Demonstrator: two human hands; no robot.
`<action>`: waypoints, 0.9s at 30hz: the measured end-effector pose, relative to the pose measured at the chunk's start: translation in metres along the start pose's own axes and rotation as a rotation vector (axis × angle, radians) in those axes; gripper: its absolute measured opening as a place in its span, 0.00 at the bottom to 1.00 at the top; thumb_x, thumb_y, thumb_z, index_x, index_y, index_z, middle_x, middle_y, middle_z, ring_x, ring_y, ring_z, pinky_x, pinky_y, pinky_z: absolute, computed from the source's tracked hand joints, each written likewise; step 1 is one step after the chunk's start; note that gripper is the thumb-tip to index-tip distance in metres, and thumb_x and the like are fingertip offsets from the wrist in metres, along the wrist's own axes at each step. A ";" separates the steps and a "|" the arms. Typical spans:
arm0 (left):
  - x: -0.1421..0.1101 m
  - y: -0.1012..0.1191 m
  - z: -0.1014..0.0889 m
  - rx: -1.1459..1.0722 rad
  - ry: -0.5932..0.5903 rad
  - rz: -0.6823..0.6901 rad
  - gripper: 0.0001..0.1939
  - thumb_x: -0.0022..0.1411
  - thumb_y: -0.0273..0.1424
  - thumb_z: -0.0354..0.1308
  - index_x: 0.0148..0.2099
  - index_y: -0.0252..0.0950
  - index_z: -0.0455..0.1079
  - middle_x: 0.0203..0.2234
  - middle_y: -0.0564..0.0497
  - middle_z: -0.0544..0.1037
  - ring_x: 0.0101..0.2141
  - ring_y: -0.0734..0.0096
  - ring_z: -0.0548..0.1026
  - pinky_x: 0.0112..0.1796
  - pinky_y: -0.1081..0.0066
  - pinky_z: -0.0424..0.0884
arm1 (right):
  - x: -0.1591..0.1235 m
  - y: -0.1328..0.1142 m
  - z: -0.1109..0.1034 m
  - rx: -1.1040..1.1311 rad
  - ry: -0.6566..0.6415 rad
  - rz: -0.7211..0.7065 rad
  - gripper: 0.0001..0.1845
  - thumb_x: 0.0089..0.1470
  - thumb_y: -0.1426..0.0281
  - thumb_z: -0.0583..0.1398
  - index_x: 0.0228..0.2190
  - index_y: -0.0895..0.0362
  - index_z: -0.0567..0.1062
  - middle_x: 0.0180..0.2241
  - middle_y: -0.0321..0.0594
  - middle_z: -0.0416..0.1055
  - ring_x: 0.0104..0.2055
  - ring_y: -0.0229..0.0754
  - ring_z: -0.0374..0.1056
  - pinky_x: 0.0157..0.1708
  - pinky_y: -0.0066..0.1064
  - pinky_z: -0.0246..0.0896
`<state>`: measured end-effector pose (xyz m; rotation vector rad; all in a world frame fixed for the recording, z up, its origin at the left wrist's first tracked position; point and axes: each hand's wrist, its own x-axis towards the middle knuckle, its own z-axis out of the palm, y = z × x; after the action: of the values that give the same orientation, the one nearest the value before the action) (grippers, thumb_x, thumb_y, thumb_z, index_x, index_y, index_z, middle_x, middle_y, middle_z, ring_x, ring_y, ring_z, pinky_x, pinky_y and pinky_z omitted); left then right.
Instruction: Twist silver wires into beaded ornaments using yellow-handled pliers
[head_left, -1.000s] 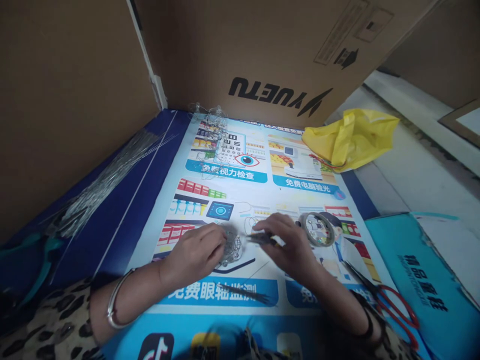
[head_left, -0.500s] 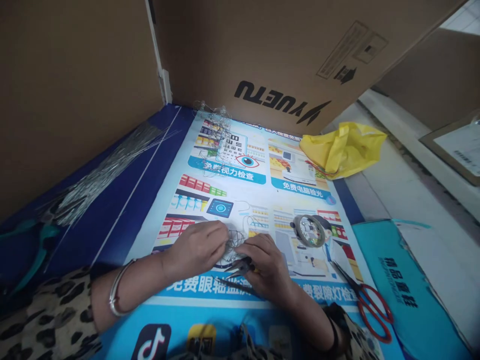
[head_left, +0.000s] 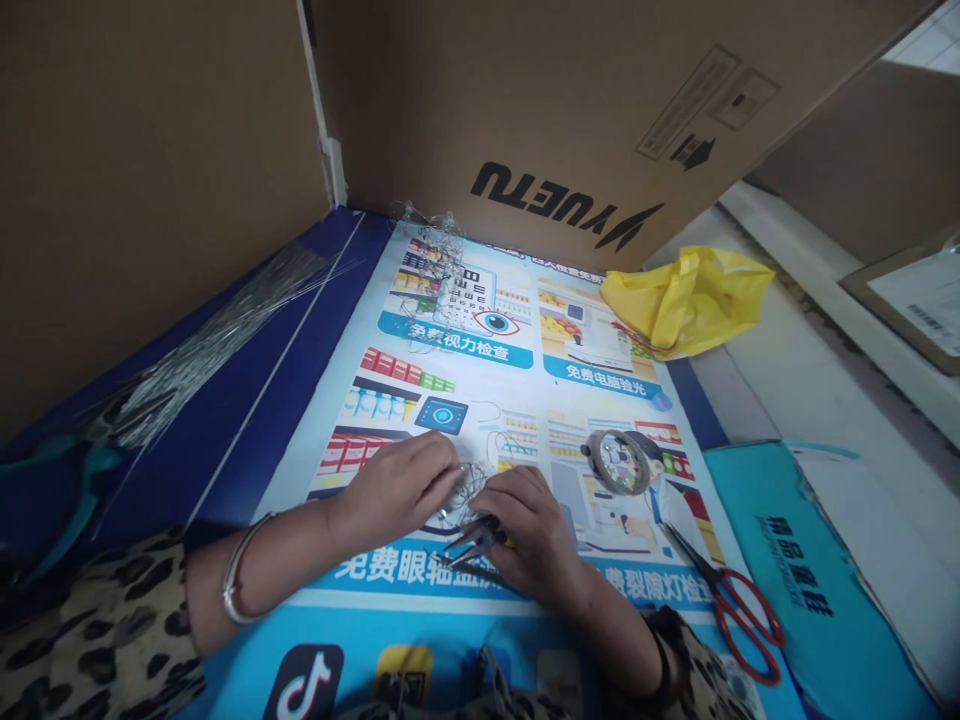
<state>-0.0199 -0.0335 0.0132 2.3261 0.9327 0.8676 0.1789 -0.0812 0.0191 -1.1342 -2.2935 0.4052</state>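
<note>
On the printed poster (head_left: 480,390), between the two hands, sits a small tangled wire piece (head_left: 471,482). The left hand (head_left: 401,490) is closed, thumb and fingertips pinching the left side of this piece. The right hand (head_left: 529,535) is curled around dark-jawed pliers (head_left: 476,540), with its thumb and index finger at the right side of the wire. The pliers point toward the left hand, below the wire piece, jaws apart.

Containers and contents: a tape roll (head_left: 598,465) lies on the poster to the right of the hands and serves as a ring-shaped holder; its centre contains small shiny pieces (head_left: 619,465), apparently beads, though the view is too coarse to confirm. A yellow plastic bag (head_left: 690,300) rests over the far right corner of the poster; its contents cannot be determined. A teal printed box (head_left: 832,540) lies beyond the right edge of the poster, next to red-handled scissors (head_left: 716,580). A large cardboard box (head_left: 420,120) marked YUETU stands along the far edge.

Far left on the poster, a cluster of bent wires (head_left: 435,270) reaches the cardboard. Left of the poster, a bundle of straight wires (head_left: 195,360) lies on the blue surface (head_left: 255,430), its near end beside a teal-handled tool (head_left: 90,490).
</note>
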 end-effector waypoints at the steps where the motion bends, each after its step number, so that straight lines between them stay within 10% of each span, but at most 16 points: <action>1: 0.000 0.000 0.000 0.003 0.008 0.004 0.07 0.65 0.28 0.45 0.34 0.36 0.62 0.27 0.51 0.69 0.29 0.71 0.68 0.30 0.71 0.67 | 0.000 0.000 0.000 -0.005 -0.011 -0.012 0.12 0.45 0.74 0.57 0.36 0.55 0.71 0.33 0.41 0.70 0.36 0.43 0.62 0.37 0.37 0.55; 27: -0.004 -0.003 0.000 0.322 0.062 0.202 0.10 0.62 0.21 0.45 0.31 0.34 0.64 0.25 0.49 0.69 0.29 0.68 0.67 0.31 0.69 0.66 | 0.002 0.000 0.000 0.027 -0.040 -0.029 0.10 0.46 0.74 0.59 0.35 0.55 0.70 0.33 0.39 0.70 0.36 0.42 0.62 0.37 0.37 0.55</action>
<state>-0.0232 -0.0347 0.0100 2.7208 0.9328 0.9310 0.1777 -0.0801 0.0196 -1.0875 -2.3288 0.4500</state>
